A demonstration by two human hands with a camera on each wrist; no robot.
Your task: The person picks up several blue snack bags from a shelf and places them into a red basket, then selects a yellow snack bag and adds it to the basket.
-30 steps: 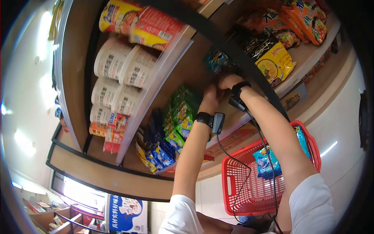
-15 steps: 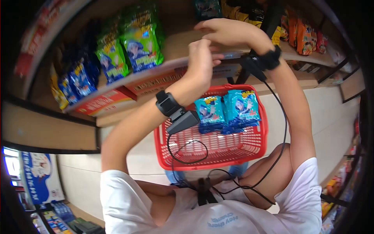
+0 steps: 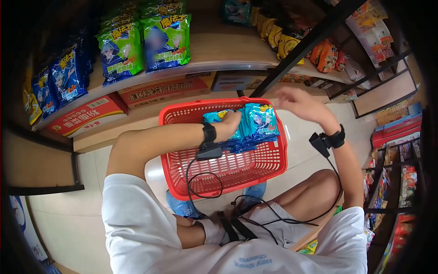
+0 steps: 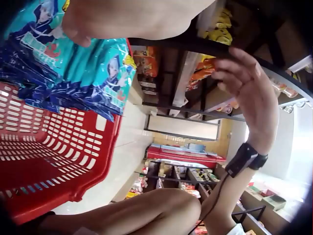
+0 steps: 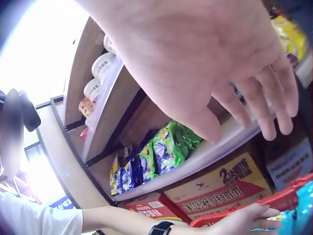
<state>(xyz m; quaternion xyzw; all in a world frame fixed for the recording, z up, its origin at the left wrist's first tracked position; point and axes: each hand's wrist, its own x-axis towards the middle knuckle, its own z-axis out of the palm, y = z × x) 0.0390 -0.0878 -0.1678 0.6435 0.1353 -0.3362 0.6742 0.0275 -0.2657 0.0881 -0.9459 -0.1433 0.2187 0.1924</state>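
Teal-and-blue packets (image 3: 262, 123) stand bunched in the red basket (image 3: 168, 150). My left hand (image 3: 228, 125) is over them, its fingers resting on the packets; in the right wrist view the fingers of that left hand (image 5: 247, 220) look fairly straight. The left wrist view shows part of it (image 4: 127, 19) against the packets (image 4: 93, 68). My right hand (image 3: 299, 104) is in the air beyond the basket's right rim, holding nothing, with fingers spread and loosely bent. Its palm and fingers fill the top of the right wrist view.
Green packets (image 3: 166, 43) and blue packets (image 3: 68, 75) line the shelf above the basket, with yellow ones (image 3: 287, 43) farther right. Cartons (image 3: 166, 90) sit under the shelf. Black cables (image 3: 205, 173) hang from the wrists across the basket and lap.
Both hands have come away from the shelf. The left has moved down onto the packets in the basket, the right out to the right side. The view has shifted from the shelf towards the basket.
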